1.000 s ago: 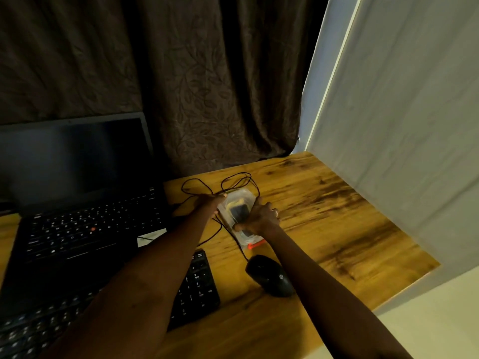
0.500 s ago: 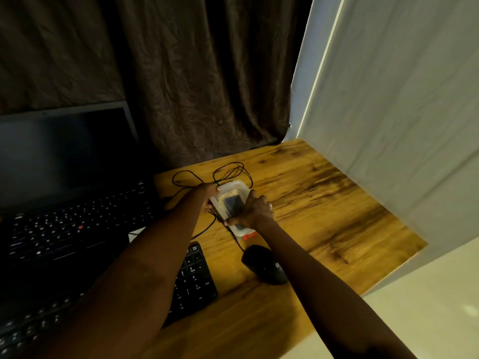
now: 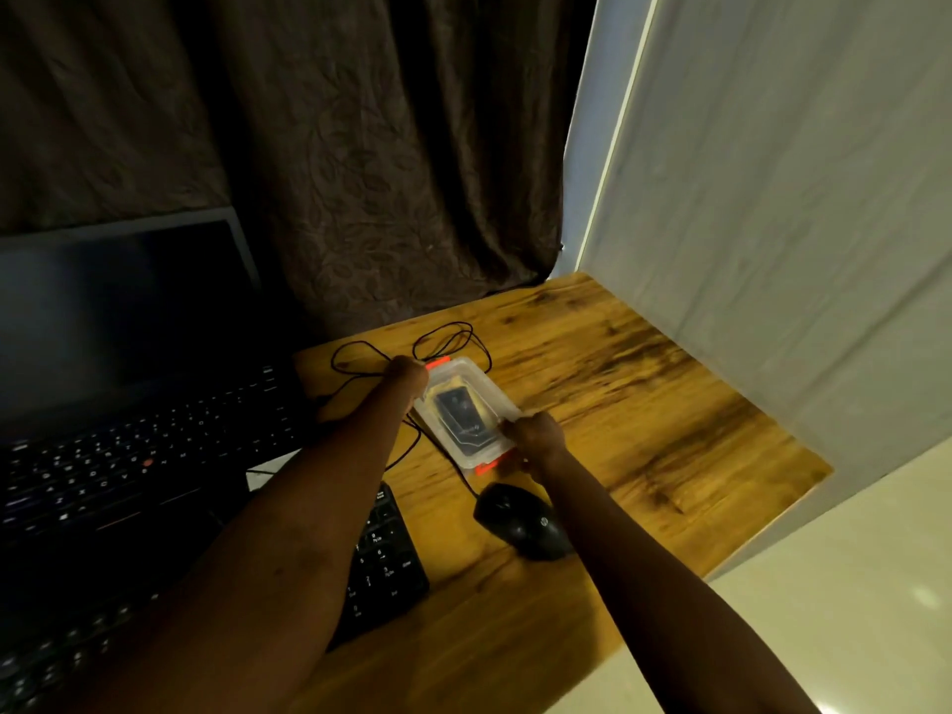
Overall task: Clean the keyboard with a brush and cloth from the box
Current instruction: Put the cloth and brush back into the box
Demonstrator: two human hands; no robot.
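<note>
With my left hand (image 3: 409, 374) and right hand (image 3: 536, 441) each gripping an end of the clear latched box (image 3: 466, 404) between them, I fear a forced latch popping suddenly and spilling the contents.

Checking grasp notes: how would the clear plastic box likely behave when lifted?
Probably stiff: the clear plastic box holds its shape between the left hand and right hand. Likely light, being small and translucent. Its smooth surface may slip.

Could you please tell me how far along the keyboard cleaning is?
Nothing looks done yet. In hand: the left hand and right hand grip the ends of the box, lid apparently still on. Left: open it, take out brush and cloth, clean the keyboard.
</note>
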